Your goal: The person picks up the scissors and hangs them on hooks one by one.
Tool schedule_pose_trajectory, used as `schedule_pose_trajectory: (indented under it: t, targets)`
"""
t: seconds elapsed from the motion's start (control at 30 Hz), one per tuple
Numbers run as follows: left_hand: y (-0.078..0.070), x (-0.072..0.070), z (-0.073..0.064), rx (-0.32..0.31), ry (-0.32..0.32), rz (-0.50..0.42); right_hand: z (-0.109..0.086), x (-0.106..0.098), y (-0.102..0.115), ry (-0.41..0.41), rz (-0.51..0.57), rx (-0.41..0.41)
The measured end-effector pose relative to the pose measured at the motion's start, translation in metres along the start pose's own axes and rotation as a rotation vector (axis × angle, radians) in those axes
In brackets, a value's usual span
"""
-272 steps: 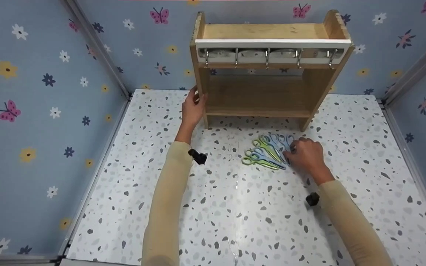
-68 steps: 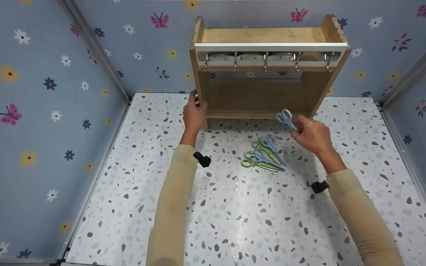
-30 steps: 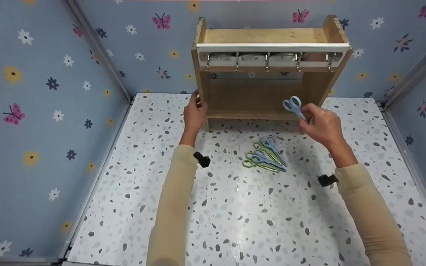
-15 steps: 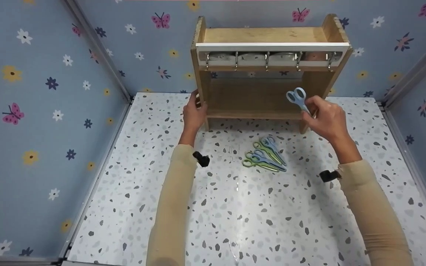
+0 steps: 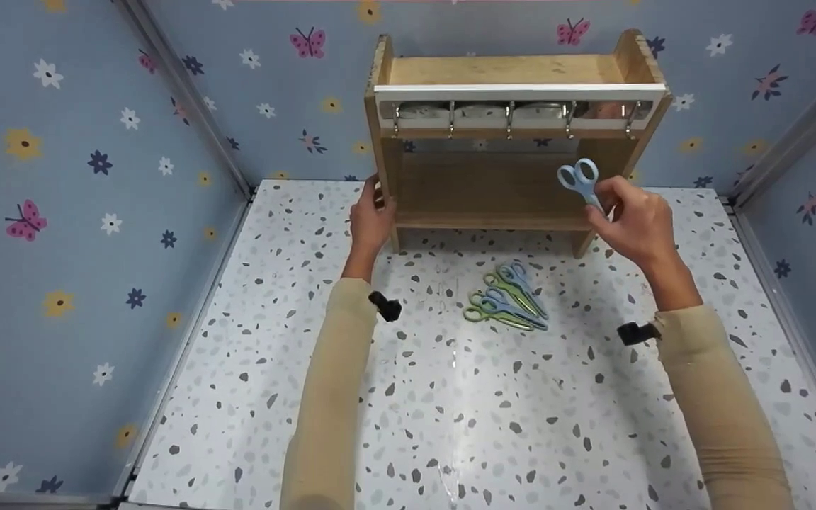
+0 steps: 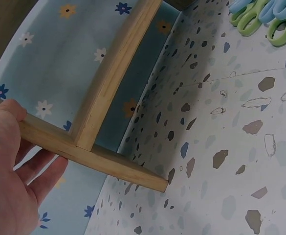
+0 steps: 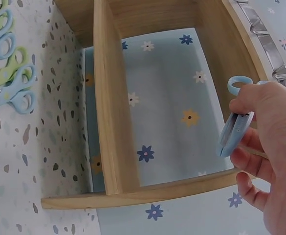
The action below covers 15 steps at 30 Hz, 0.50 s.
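Observation:
My right hand [image 5: 638, 219] pinches a pair of light-blue scissors [image 5: 584, 188] by the blade end, finger loops pointing up. They are held before the right side of a wooden shelf [image 5: 493, 219], below its row of metal hooks [image 5: 511, 122]. The right wrist view shows the scissors' blades [image 7: 234, 133] closed, between thumb and fingers. With its left hand [image 5: 371, 219] the person grips the shelf's left side board [image 6: 50, 137], thumb on one face and fingers on the other; some fingers are partly hidden behind the board.
Several blue and green scissors [image 5: 514, 312] lie fanned out on the speckled white table [image 5: 408, 411], in front of the shelf. A white rail [image 5: 465, 91] carries the hooks along the shelf's upper front. Flower-patterned walls [image 5: 82, 283] enclose the table at the back and both sides.
The right hand was at the scissors on the table, then lifted one light-blue pair. It has since carried them up and rightward toward the shelf's right side. The left hand keeps its grip.

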State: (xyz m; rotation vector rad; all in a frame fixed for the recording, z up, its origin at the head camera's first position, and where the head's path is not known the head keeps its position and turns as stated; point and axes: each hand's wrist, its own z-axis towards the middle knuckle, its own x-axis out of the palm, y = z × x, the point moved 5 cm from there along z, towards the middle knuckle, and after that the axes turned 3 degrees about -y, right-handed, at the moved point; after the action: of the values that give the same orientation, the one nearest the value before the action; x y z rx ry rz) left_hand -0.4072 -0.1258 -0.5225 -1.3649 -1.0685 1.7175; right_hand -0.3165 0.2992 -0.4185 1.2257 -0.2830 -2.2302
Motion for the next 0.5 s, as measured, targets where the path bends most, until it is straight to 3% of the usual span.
schedule_pose_trajectory:
  t: [0.5]
  targets:
    - [-0.001, -0.001, -0.001, 0.015, 0.009, -0.019, 0.008, -0.017, 0.000, -0.071, 0.027, -0.016]
